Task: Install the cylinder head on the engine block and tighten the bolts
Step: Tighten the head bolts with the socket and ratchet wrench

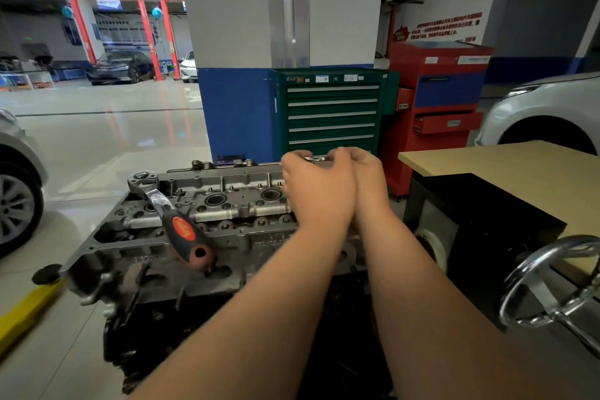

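The grey cylinder head (207,211) lies on top of the dark engine block (156,328) in front of me. A ratchet wrench (168,214) with a red and black handle rests across the head's left part, its chrome head at the far left corner. My left hand (315,191) and my right hand (367,182) are pressed side by side above the head's far right end. Together they hold a small shiny metal part (319,158) between the fingertips. What that part is I cannot tell, and the head's right end is hidden by my hands.
A chrome handwheel (548,286) of the engine stand sits at my right. A tan-topped table (506,169) stands beyond it. Green (331,114) and red (444,107) tool cabinets stand behind, by a blue and white pillar. A white car is at far right, a wheel at left.
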`<state>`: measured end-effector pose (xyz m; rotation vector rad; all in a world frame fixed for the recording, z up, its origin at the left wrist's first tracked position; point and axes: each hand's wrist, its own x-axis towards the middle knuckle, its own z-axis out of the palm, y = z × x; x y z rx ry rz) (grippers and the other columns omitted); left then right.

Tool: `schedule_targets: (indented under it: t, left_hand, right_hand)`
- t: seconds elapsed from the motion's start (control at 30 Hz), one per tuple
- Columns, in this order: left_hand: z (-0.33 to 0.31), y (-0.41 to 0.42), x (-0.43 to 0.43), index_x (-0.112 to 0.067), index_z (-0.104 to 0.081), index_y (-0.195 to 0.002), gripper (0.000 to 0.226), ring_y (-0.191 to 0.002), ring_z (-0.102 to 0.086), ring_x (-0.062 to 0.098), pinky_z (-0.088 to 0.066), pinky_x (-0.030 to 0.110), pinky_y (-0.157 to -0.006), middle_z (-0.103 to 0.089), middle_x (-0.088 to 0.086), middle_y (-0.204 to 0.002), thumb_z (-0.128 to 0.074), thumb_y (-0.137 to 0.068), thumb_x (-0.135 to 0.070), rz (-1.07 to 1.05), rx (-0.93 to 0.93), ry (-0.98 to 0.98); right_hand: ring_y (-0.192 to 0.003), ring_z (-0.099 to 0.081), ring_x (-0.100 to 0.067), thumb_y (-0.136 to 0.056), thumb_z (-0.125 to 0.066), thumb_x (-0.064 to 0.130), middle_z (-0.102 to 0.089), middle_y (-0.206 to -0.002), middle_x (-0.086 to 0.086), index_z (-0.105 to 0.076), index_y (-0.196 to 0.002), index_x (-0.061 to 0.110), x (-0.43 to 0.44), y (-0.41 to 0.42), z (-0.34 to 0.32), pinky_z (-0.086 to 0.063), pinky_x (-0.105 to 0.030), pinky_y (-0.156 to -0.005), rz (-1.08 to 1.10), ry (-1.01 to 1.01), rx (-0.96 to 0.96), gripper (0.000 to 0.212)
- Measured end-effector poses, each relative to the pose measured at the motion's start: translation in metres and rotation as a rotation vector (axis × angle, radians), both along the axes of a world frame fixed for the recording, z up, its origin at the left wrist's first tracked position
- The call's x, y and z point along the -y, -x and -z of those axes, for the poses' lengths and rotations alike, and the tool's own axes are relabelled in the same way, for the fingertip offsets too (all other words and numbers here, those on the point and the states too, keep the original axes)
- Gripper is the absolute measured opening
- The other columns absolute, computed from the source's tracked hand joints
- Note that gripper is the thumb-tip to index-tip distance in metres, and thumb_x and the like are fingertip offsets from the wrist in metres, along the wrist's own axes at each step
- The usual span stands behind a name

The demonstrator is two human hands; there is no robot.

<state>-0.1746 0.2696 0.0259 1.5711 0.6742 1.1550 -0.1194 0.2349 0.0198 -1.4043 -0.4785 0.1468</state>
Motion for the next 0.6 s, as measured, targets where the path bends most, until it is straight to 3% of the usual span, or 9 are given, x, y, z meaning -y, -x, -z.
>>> schedule_targets:
  t: [0.07, 0.13, 0.23, 0.33, 0.37, 0.43, 0.5, 0.53, 0.6]
  left_hand:
    - [-0.009, 0.003, -0.023, -0.020, -0.048, -0.054, 0.030, -0.041, -0.042, 0.006, -0.030, 0.023, -0.046, -0.049, -0.008, -0.048, -0.055, -0.083, -0.024, 0.248, -0.110, 0.074]
    - [-0.021, 0.008, -0.042, -0.020, -0.040, -0.045, 0.040, -0.033, -0.029, 0.013, -0.022, 0.023, -0.045, -0.037, -0.005, -0.038, -0.047, -0.085, -0.019, 0.570, -0.203, 0.256]
    - [-0.021, 0.007, -0.026, -0.017, -0.046, -0.059, 0.027, -0.050, -0.044, 0.017, -0.030, 0.026, -0.049, -0.050, -0.005, -0.049, -0.051, -0.085, -0.021, 0.271, -0.230, 0.141]
    - [0.001, 0.003, 0.009, -0.021, -0.045, -0.090, 0.013, -0.087, -0.055, 0.018, -0.044, 0.031, -0.073, -0.059, 0.000, -0.094, -0.056, -0.085, -0.025, 0.020, 0.003, 0.073]
    - [0.003, 0.003, 0.010, -0.021, -0.045, -0.092, 0.015, -0.087, -0.055, 0.016, -0.043, 0.032, -0.075, -0.059, 0.000, -0.095, -0.056, -0.084, -0.026, -0.001, 0.017, 0.052]
    - [-0.004, 0.005, -0.010, -0.018, -0.051, -0.071, 0.014, -0.059, -0.050, 0.007, -0.036, 0.028, -0.059, -0.057, -0.007, -0.063, -0.057, -0.082, -0.023, 0.078, -0.068, 0.032]
    - [-0.017, 0.011, -0.031, -0.017, -0.047, -0.046, 0.036, -0.037, -0.035, 0.011, -0.026, 0.027, -0.048, -0.042, -0.008, -0.038, -0.053, -0.082, -0.019, 0.385, -0.218, 0.121]
    - [-0.020, 0.014, -0.037, -0.018, -0.045, -0.043, 0.040, -0.035, -0.030, 0.013, -0.025, 0.025, -0.046, -0.038, -0.007, -0.037, -0.051, -0.082, -0.018, 0.530, -0.231, 0.200]
    - [-0.019, 0.015, -0.041, -0.020, -0.044, -0.050, 0.035, -0.038, -0.033, 0.015, -0.028, 0.025, -0.048, -0.039, -0.004, -0.041, -0.051, -0.084, -0.022, 0.519, -0.217, 0.215]
  right_hand:
    - [-0.065, -0.063, -0.017, -0.086, -0.050, 0.007, -0.069, -0.069, 0.001, -0.066, -0.080, 0.020, -0.004, -0.001, 0.001, -0.054, -0.033, -0.061, 0.025, -0.001, -0.002, 0.022]
    - [-0.064, -0.061, -0.019, -0.084, -0.044, 0.006, -0.068, -0.070, -0.002, -0.066, -0.081, 0.020, -0.008, -0.001, 0.003, -0.053, -0.035, -0.060, 0.035, -0.009, -0.013, 0.026]
    - [-0.059, -0.061, -0.013, -0.087, -0.046, 0.005, -0.067, -0.065, 0.003, -0.066, -0.083, 0.019, -0.007, -0.005, 0.002, -0.050, -0.028, -0.056, 0.021, -0.010, -0.028, 0.024]
    - [-0.051, -0.061, 0.000, -0.089, -0.053, 0.004, -0.066, -0.058, 0.008, -0.064, -0.079, 0.019, -0.002, -0.005, 0.002, -0.046, -0.016, -0.047, -0.012, -0.015, 0.018, 0.021]
    - [-0.052, -0.060, 0.000, -0.089, -0.053, 0.004, -0.066, -0.059, 0.008, -0.064, -0.079, 0.019, -0.001, -0.004, 0.002, -0.046, -0.015, -0.046, -0.004, -0.011, 0.033, 0.021]
    - [-0.064, -0.065, -0.010, -0.087, -0.051, 0.005, -0.068, -0.067, 0.003, -0.066, -0.080, 0.018, -0.003, -0.003, 0.002, -0.053, -0.025, -0.056, 0.036, -0.007, 0.031, 0.021]
    - [-0.074, -0.066, -0.025, -0.086, -0.047, 0.007, -0.070, -0.078, -0.005, -0.067, -0.082, 0.019, -0.007, -0.002, 0.002, -0.057, -0.041, -0.068, 0.071, -0.006, 0.019, 0.023]
    - [-0.075, -0.066, -0.029, -0.086, -0.045, 0.008, -0.070, -0.080, -0.007, -0.066, -0.082, 0.019, -0.009, -0.002, 0.002, -0.057, -0.044, -0.069, 0.069, -0.006, 0.007, 0.024]
    - [-0.068, -0.063, -0.026, -0.086, -0.044, 0.008, -0.069, -0.074, -0.005, -0.065, -0.081, 0.020, -0.010, -0.002, 0.003, -0.056, -0.041, -0.062, 0.055, -0.007, -0.003, 0.024]
